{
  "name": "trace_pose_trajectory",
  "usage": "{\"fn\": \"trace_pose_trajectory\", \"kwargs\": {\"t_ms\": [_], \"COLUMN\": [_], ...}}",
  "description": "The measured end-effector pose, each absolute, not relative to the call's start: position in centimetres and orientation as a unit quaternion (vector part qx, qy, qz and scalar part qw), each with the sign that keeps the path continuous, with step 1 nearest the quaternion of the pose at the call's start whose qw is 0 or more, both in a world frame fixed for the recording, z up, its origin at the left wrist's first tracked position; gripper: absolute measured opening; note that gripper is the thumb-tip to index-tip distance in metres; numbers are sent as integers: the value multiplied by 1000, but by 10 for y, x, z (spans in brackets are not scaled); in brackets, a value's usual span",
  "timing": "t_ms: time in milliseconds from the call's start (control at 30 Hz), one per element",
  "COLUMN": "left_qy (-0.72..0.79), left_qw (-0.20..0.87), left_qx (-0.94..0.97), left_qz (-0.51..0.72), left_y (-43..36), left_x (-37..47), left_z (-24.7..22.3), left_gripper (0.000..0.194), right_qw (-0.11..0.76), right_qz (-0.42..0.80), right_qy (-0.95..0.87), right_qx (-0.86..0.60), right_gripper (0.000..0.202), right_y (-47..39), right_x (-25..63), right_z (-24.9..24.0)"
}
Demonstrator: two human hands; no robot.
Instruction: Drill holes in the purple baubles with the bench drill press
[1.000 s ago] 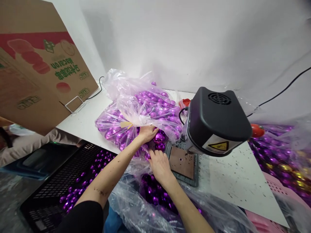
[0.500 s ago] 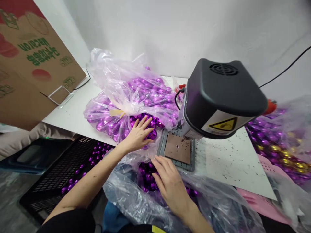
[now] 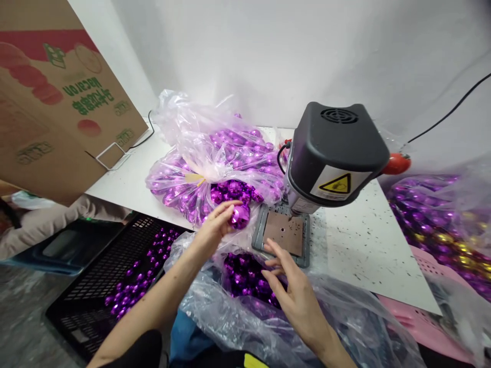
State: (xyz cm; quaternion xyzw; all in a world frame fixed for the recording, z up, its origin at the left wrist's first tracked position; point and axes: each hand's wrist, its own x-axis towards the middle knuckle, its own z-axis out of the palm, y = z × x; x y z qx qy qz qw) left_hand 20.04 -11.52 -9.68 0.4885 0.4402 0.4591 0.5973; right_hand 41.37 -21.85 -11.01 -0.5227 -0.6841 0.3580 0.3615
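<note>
Between the fingers of my left hand is a shiny purple ball, held just in front of a clear plastic bag full of purple balls. My right hand is empty, its fingers apart, over the near edge of the machine's base. Below my hands, more purple balls lie in an open plastic bag on my lap. The black-topped machine stands over a brown plate with dark flecks on it.
At the left stand a cardboard box and, lower down, a black crate with purple balls. A person's sleeve shows beside it. Pink baskets and a bag of purple and gold balls are at the right.
My left hand has come away from the bag's balls with one purple ball in its fingers. My right hand has shifted right, its fingers more spread. The view has turned slightly.
</note>
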Motion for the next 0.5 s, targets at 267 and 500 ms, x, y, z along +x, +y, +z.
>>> {"fn": "trace_pose_trajectory", "kwargs": {"t_ms": [267, 500], "left_qy": [364, 389], "left_qw": [790, 783], "left_qx": [278, 353], "left_qz": [408, 334], "left_y": [-170, -175], "left_x": [259, 244], "left_z": [-134, -127], "left_gripper": [60, 55], "right_qw": [382, 340], "right_qz": [320, 379], "right_qy": [-666, -669], "right_qx": [-555, -541], "right_gripper": [42, 50], "right_y": [-195, -205], "right_x": [409, 428], "right_z": [-118, -117]}}
